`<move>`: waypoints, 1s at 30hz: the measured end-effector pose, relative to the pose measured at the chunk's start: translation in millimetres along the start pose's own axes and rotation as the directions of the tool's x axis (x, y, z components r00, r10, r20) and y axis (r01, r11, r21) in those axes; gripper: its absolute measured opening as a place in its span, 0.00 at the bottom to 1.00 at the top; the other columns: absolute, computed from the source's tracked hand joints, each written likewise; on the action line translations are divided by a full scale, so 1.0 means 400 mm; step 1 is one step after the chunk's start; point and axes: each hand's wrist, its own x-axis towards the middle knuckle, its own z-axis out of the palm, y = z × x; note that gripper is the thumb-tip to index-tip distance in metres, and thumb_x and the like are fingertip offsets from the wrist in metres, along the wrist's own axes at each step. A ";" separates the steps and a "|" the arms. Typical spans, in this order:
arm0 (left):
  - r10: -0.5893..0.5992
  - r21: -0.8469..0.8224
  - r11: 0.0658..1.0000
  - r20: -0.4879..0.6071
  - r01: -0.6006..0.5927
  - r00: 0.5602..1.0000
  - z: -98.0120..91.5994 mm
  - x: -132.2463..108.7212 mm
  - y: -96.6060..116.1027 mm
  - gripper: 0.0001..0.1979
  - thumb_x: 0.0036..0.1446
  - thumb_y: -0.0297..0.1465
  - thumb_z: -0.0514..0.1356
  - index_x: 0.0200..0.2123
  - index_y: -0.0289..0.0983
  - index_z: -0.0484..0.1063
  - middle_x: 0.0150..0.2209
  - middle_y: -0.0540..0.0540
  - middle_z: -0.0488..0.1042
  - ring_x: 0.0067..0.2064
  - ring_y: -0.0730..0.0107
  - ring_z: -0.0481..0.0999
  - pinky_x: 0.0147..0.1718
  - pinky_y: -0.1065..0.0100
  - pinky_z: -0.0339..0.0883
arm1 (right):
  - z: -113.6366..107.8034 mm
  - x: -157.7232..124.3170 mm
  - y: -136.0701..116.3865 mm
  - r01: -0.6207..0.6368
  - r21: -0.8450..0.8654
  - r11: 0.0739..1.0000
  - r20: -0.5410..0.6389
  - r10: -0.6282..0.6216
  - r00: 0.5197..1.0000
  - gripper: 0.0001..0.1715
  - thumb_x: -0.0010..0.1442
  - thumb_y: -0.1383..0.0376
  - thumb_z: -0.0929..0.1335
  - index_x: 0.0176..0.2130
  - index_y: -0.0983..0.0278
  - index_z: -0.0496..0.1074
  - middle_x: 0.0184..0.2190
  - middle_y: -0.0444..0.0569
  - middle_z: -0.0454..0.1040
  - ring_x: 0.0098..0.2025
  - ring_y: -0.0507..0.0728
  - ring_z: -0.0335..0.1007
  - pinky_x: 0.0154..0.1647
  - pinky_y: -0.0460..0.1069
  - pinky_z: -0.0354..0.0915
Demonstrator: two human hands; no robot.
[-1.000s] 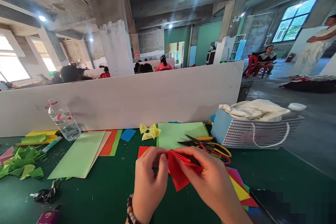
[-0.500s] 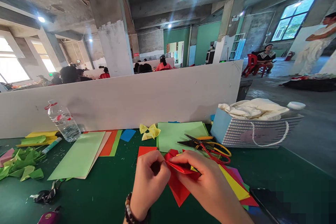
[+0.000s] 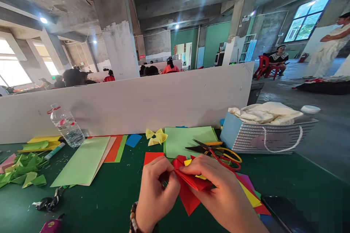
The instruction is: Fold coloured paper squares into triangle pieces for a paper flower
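A folded red paper point(image 3: 188, 198) is held between my two hands near the table's front. My left hand point(image 3: 157, 193) pinches its left corner between thumb and fingertips. Around its right side, the fingers and thumb of my right hand point(image 3: 218, 189) are closed, with the thumb partly hidden under a fold. Yellow paper pieces point(image 3: 187, 162) show just behind the red folds. Red-handled scissors point(image 3: 216, 156) lie open on a light green sheet point(image 3: 183, 141) beyond my right hand. Coloured papers point(image 3: 253, 194) stick out from beneath my right forearm.
Left on the green table point(image 3: 109, 204): a water bottle point(image 3: 67, 125), green scraps point(image 3: 24, 169), paper sheets point(image 3: 82, 162), a glue stick point(image 3: 54, 151) and keys point(image 3: 50, 202). At the right are a paper bag point(image 3: 268, 136) and a dark phone point(image 3: 287, 213). A white partition point(image 3: 153, 107) stands behind.
Both hands have shifted slightly to the right with the red paper. Its folds are turned a little, and more yellow shows behind them.
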 end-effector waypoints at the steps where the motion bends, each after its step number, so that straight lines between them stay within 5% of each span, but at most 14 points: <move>1: -0.006 -0.002 1.000 0.005 0.006 1.000 -0.002 0.001 0.000 0.11 0.49 0.21 0.50 0.21 0.38 0.51 0.19 0.54 0.52 0.23 0.76 0.53 0.22 0.72 0.45 | 0.000 0.001 -0.002 0.012 0.000 1.000 0.000 -0.012 1.000 0.08 0.56 0.72 0.67 0.34 0.59 0.73 0.28 0.44 0.76 0.31 0.53 0.73 0.31 0.47 0.71; 9: -0.058 -0.149 0.987 -0.014 0.055 0.998 0.001 -0.007 0.000 0.09 0.50 0.24 0.50 0.21 0.38 0.54 0.19 0.54 0.52 0.22 0.77 0.51 0.20 0.72 0.45 | -0.006 -0.003 -0.010 -0.002 0.091 0.996 0.045 -0.002 0.999 0.13 0.56 0.75 0.65 0.37 0.58 0.70 0.30 0.43 0.76 0.31 0.51 0.72 0.32 0.45 0.70; 15: 0.013 -0.060 0.998 -0.007 -0.014 1.000 -0.001 -0.005 0.012 0.10 0.49 0.22 0.51 0.20 0.37 0.53 0.19 0.54 0.52 0.22 0.77 0.51 0.21 0.72 0.45 | -0.003 -0.001 -0.004 0.027 0.111 0.993 0.058 -0.033 0.998 0.13 0.56 0.75 0.64 0.36 0.58 0.71 0.28 0.43 0.75 0.30 0.51 0.71 0.30 0.45 0.69; 21: -0.064 -0.153 0.987 -0.056 0.055 0.996 -0.001 -0.009 -0.003 0.11 0.53 0.24 0.50 0.21 0.38 0.52 0.20 0.54 0.51 0.23 0.76 0.50 0.21 0.72 0.45 | -0.010 -0.004 -0.001 0.038 0.132 0.991 0.125 -0.054 0.991 0.18 0.57 0.75 0.63 0.43 0.56 0.70 0.35 0.45 0.76 0.38 0.53 0.73 0.40 0.47 0.71; 26: -0.063 -0.267 0.961 0.032 0.069 0.998 0.003 -0.013 0.007 0.08 0.61 0.32 0.50 0.34 0.37 0.66 0.30 0.48 0.66 0.30 0.72 0.64 0.28 0.72 0.60 | -0.017 -0.003 0.006 0.041 0.135 0.990 0.043 -0.048 0.998 0.18 0.58 0.76 0.61 0.40 0.56 0.71 0.36 0.45 0.77 0.38 0.53 0.74 0.37 0.48 0.72; 30: -0.096 -0.330 0.937 0.062 0.111 0.994 0.011 -0.008 0.013 0.10 0.61 0.37 0.56 0.39 0.36 0.68 0.33 0.45 0.70 0.33 0.71 0.69 0.31 0.72 0.65 | -0.011 -0.001 0.013 0.078 0.075 0.994 -0.036 -0.076 0.996 0.21 0.57 0.77 0.61 0.40 0.55 0.74 0.36 0.45 0.77 0.37 0.53 0.75 0.34 0.46 0.72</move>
